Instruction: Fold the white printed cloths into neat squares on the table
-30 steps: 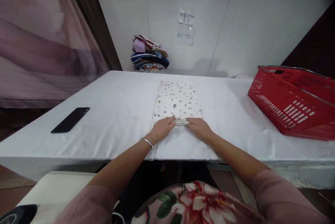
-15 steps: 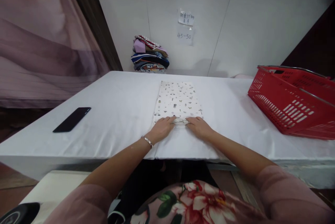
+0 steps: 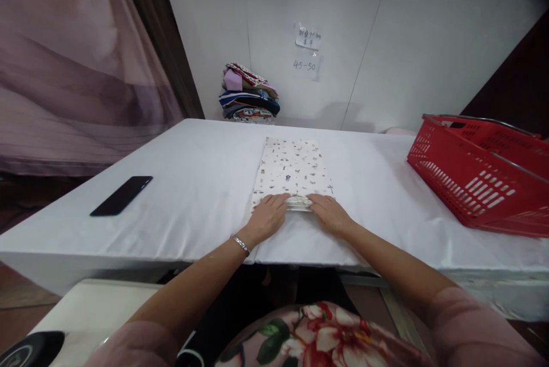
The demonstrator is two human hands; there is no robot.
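Observation:
A white cloth with small printed figures (image 3: 294,167) lies folded into a long strip on the table, its near end rolled or folded over in several layers. My left hand (image 3: 269,215) is closed on the left side of that layered end, thumb hidden beneath or behind. On the right side of the same end, my right hand (image 3: 330,212) grips with its fingers curled over the top. Between the two hands the stacked edges of the layers show. The far part of the cloth lies flat.
A white-covered table (image 3: 193,184) spreads out before me. A black phone (image 3: 122,195) lies at the left, and a red plastic basket (image 3: 476,178) stands at the right. Folded fabrics (image 3: 249,95) are piled by the back wall, near paper signs (image 3: 307,50).
The view has tipped slightly, so everything sits a little lower in the picture. Both hands stay on the cloth's near end, with hardly any movement.

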